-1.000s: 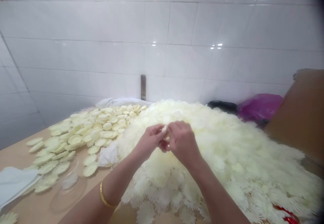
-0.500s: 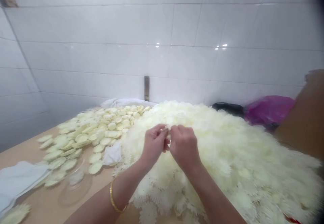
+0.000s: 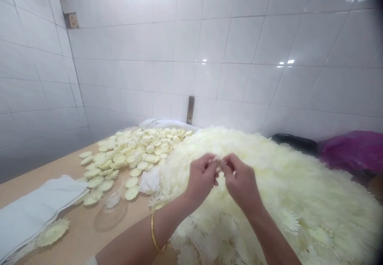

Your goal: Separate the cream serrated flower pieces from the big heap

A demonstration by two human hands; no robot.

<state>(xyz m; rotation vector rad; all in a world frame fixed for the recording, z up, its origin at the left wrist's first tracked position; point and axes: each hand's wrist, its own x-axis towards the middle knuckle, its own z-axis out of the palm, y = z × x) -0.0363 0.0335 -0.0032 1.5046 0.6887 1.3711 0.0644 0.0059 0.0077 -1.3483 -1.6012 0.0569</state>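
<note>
Lying at nine o'clock on the worktop is a folded white cloth, with one loose cream flower just below it. A clear glass dish sits near the cloth, and beyond it, toward eleven o'clock, flat round petal discs are spread out. At the centre, the left hand, with a gold bangle on its wrist, meets the right hand; the fingers of both are pinching one small cream petal piece, possibly a single layer, though blur hides its shape. They hover over a large heap of cream petals. At two o'clock lies a purple bag.
</note>
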